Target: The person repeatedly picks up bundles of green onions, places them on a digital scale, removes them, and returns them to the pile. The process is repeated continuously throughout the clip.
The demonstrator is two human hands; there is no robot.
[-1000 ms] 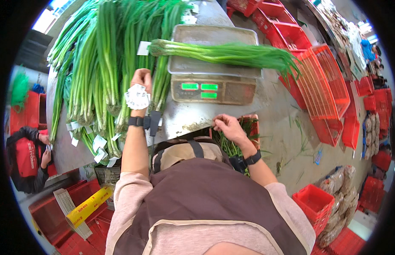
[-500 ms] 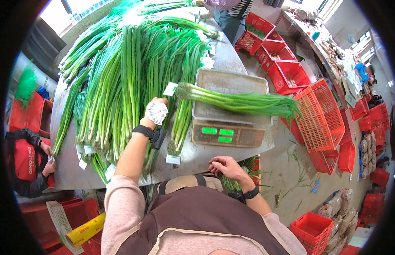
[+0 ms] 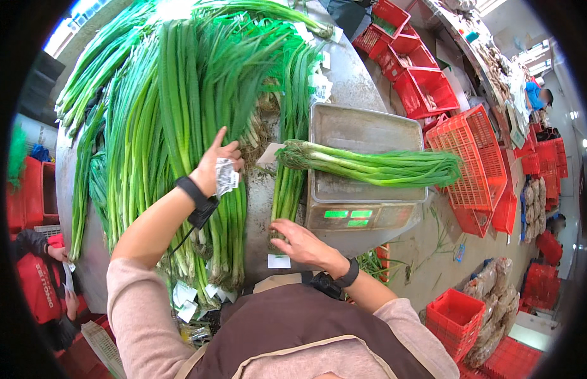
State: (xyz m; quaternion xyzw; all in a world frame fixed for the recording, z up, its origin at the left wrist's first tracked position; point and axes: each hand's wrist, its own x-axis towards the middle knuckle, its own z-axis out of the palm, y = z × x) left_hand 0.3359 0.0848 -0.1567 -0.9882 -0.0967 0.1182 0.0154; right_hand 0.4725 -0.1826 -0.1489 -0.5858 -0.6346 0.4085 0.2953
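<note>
Piled over the metal table are long green onions point(image 3: 142, 132), many bundled with white tags at the root end. Against the pile's right side my left hand point(image 3: 221, 165) is open, index finger stretched upward, with a printed white label slip point(image 3: 226, 177) on its back. My right hand point(image 3: 300, 243), fingers apart, lies across the root end of a separate green onion bunch point(image 3: 288, 189); how firmly it touches is unclear. Another tagged bunch of green onions point(image 3: 369, 164) rests crosswise on the weighing scale point(image 3: 363, 215), leaves hanging past its right edge.
Red plastic crates point(image 3: 426, 91) stand along the right, with a tilted orange-red crate point(image 3: 470, 167) beside the scale. A red crate point(image 3: 454, 319) sits at the lower right near bagged goods point(image 3: 496, 303). At the left edge, another person point(image 3: 44, 278) holds a slip.
My right hand has moved left from near my apron to the bunch's root end. Leaves beside my left hand have shifted, exposing roots behind them. The view has swung a little.
</note>
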